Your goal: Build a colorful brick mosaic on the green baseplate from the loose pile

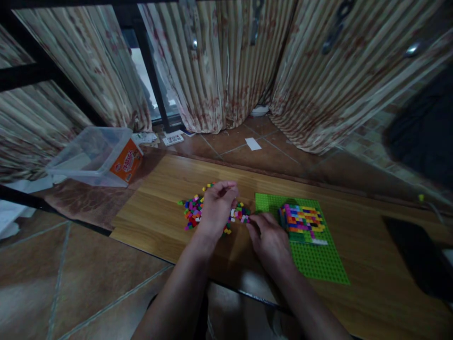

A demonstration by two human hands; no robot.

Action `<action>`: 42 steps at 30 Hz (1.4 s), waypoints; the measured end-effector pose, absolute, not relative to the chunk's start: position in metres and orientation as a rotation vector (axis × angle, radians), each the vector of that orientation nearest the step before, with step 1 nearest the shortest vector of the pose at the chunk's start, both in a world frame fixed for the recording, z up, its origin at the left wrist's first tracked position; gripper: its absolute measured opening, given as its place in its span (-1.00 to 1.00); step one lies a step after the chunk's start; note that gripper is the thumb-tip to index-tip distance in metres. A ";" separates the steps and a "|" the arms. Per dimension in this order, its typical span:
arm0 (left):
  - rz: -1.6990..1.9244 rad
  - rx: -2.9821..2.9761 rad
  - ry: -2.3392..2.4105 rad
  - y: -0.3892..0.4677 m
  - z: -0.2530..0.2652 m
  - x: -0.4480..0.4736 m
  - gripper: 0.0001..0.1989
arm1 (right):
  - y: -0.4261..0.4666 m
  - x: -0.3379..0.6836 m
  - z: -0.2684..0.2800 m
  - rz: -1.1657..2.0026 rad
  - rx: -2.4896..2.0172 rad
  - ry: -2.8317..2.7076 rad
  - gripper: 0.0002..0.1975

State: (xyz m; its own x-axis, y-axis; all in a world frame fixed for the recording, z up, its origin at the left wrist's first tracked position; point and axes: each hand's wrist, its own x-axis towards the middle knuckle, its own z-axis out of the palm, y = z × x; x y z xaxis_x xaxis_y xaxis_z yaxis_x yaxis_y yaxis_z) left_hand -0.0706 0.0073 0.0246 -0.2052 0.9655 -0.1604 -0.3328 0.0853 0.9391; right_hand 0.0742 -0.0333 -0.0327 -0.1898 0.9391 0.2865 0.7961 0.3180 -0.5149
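A loose pile of small coloured toy bricks (193,212) lies on the wooden table (148,203). My left hand (219,208) is over the pile, its fingers curled in and thumb close to them; anything in them is too small to make out. At the pile's right edge is my right hand (272,238), with thumb and fingertips bent close together near some bricks; whether a brick is between them is hidden. To its right, a green baseplate (314,264) carries a block of stacked multicoloured bricks (303,219), with a white piece along its front edge.
A clear plastic bin (92,165) with an orange label stands at the left, beyond the table's end. A black flat object (417,255) lies at the right. Behind the table are striped curtains (240,66), tiled floor and a white paper (253,144).
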 end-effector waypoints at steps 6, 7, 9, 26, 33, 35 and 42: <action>1.362 0.833 1.242 0.007 0.026 -0.071 -0.82 | -0.034 0.069 -0.025 0.434 -1.489 -2.006 -0.80; 1.357 0.845 1.247 0.007 0.026 -0.070 -0.82 | -0.035 0.070 -0.020 0.463 -1.460 -1.975 -0.81; 1.342 0.870 1.252 0.007 0.025 -0.068 -0.80 | -0.040 0.078 -0.008 0.488 -1.410 -1.891 -0.84; 0.842 1.425 1.242 -0.012 0.005 -0.006 -0.67 | -0.052 0.216 0.018 0.592 -1.977 -1.219 -0.63; 0.785 1.485 1.223 -0.012 0.004 0.001 -0.69 | -0.050 0.205 0.013 0.634 -1.965 -1.207 -0.66; 0.762 1.501 1.226 -0.012 0.004 0.001 -0.69 | -0.048 0.204 0.012 0.657 -1.961 -1.183 -0.67; 0.687 1.572 1.253 -0.014 0.011 0.001 -0.71 | -0.045 0.202 0.007 0.717 -1.927 -1.085 -0.65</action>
